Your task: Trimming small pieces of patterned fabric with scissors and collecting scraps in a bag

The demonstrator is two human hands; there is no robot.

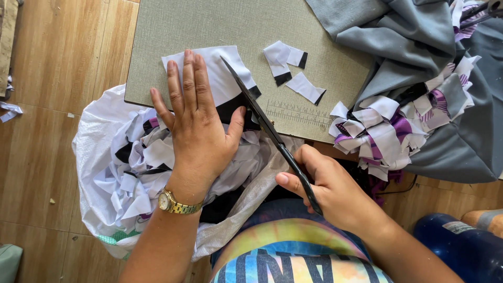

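Note:
My left hand [196, 126] lies flat, fingers spread, pressing a white fabric piece with a black edge [222, 78] onto the grey table top [173, 31]. A gold wristwatch sits on that wrist. My right hand [327, 186] grips the handles of black scissors [257, 112]. The blades point up-left and run along the fabric's right side, next to my left thumb. Two small white cut pieces with black tips [285, 60] lie on the table beyond the blades.
A white sack full of white, black and purple scraps [123, 173] sits under the table edge at left. A heap of cut strips [390, 131] rests on grey cloth [414, 47] at right. A ruler scale marks the table edge. Wooden floor surrounds.

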